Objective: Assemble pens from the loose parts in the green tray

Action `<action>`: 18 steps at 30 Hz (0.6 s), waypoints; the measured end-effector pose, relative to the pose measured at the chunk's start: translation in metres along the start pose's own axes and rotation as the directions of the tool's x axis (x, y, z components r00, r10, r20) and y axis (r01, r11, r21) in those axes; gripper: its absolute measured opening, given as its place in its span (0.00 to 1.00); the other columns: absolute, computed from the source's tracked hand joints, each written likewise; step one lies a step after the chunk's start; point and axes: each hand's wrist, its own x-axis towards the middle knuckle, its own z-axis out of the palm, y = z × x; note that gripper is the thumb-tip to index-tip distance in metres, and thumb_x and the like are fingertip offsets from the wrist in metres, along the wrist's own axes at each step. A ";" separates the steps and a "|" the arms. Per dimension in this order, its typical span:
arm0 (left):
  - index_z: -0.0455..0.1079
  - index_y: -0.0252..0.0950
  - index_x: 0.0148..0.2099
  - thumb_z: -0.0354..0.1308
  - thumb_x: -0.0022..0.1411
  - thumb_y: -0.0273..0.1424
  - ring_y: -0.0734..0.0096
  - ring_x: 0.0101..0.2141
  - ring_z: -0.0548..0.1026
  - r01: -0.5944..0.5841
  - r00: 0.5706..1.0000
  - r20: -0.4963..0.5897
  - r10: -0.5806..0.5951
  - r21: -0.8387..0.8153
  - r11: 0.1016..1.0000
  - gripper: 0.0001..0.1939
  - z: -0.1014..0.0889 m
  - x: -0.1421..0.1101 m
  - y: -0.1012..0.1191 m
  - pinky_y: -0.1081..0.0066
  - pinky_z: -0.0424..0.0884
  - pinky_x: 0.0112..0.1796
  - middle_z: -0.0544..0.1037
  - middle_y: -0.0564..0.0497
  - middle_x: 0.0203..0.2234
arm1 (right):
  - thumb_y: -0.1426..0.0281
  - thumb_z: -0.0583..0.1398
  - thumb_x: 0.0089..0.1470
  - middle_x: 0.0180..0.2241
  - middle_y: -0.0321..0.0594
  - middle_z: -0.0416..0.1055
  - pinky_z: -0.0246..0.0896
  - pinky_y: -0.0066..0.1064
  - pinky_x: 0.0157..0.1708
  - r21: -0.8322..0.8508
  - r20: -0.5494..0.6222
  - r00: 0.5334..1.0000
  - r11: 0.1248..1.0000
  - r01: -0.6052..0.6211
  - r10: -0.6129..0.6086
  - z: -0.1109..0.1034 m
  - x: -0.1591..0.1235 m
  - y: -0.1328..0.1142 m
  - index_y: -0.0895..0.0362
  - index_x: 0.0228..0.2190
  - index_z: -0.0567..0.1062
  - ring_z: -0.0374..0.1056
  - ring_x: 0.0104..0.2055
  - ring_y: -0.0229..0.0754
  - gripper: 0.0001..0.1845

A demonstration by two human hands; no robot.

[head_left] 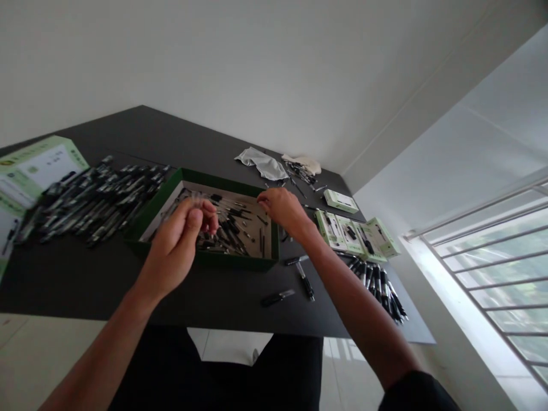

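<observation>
My left hand (182,231) is raised over the left part of a green-rimmed box (240,262), its fingers curled. A blurred, clear sliver shows at its fingertips, too indistinct to name. Over the box's right rim is my right hand (280,208), fingers bent down and pressed together; whatever they hold, if anything, is hidden. Inside the box lie many loose pen parts (231,231), black grips and clear barrels among them. Just right of the box, a black pen (305,282) and a clear-and-black pen piece (277,298) rest on the dark table.
Left of the box spreads a large heap of pens (103,205), beside a green-and-white carton (38,171). To the right are open small cartons (355,233), a closed small box (341,201) and a row of pens (381,288). A grey cloth (263,164) lies at the back.
</observation>
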 end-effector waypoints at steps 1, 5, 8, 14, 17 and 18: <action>0.69 0.41 0.48 0.49 0.79 0.43 0.67 0.38 0.76 -0.015 1.000 0.003 0.015 -0.032 0.999 0.14 -0.005 0.007 -0.003 0.66 0.72 0.47 0.77 0.53 0.36 | 0.71 0.59 0.69 0.51 0.50 0.81 0.69 0.37 0.53 -0.050 0.062 0.998 0.999 -0.009 0.013 0.006 0.015 -0.004 0.56 0.50 0.83 0.77 0.56 0.51 0.14; 0.68 0.41 0.51 0.48 0.79 0.42 0.62 0.48 0.81 -0.022 1.000 -0.002 0.022 -0.141 0.990 0.13 -0.016 0.022 -0.015 0.61 0.74 0.55 0.82 0.48 0.44 | 0.66 0.64 0.68 0.52 0.51 0.78 0.73 0.45 0.53 -0.148 0.177 0.983 0.989 -0.017 0.043 0.033 0.051 -0.024 0.60 0.50 0.80 0.76 0.53 0.51 0.14; 0.70 0.40 0.50 0.50 0.78 0.43 0.60 0.49 0.81 -0.015 1.000 -0.019 0.012 -0.143 0.990 0.14 -0.021 0.023 -0.022 0.59 0.76 0.55 0.81 0.45 0.47 | 0.61 0.65 0.67 0.55 0.47 0.74 0.74 0.48 0.52 -0.184 0.213 0.975 0.983 -0.018 0.058 0.045 0.058 -0.031 0.58 0.55 0.75 0.75 0.53 0.49 0.20; 0.72 0.42 0.57 0.56 0.74 0.44 0.64 0.37 0.76 0.003 0.999 -0.042 -0.006 -0.080 0.997 0.16 -0.022 0.022 -0.023 0.64 0.75 0.45 0.77 0.49 0.40 | 0.70 0.64 0.66 0.49 0.59 0.79 0.72 0.44 0.53 -0.125 0.151 0.984 0.990 -0.072 0.091 0.028 0.048 -0.030 0.65 0.46 0.81 0.77 0.53 0.55 0.11; 0.72 0.43 0.57 0.55 0.75 0.43 0.67 0.31 0.68 0.001 1.000 -0.010 -0.002 -0.086 0.996 0.15 -0.012 0.021 -0.018 0.66 0.69 0.37 0.69 0.53 0.32 | 0.72 0.60 0.67 0.49 0.56 0.81 0.71 0.39 0.53 -0.044 0.030 0.996 0.996 -0.078 0.079 0.001 0.030 -0.027 0.62 0.45 0.82 0.78 0.53 0.53 0.12; 0.72 0.43 0.57 0.53 0.76 0.43 0.67 0.30 0.66 0.005 1.000 0.011 -0.004 -0.087 0.996 0.16 -0.007 0.020 -0.016 0.66 0.67 0.35 0.67 0.53 0.31 | 0.70 0.58 0.68 0.49 0.52 0.82 0.72 0.36 0.51 0.046 -0.037 0.997 0.997 -0.061 0.063 -0.008 0.021 -0.026 0.60 0.47 0.81 0.78 0.51 0.49 0.13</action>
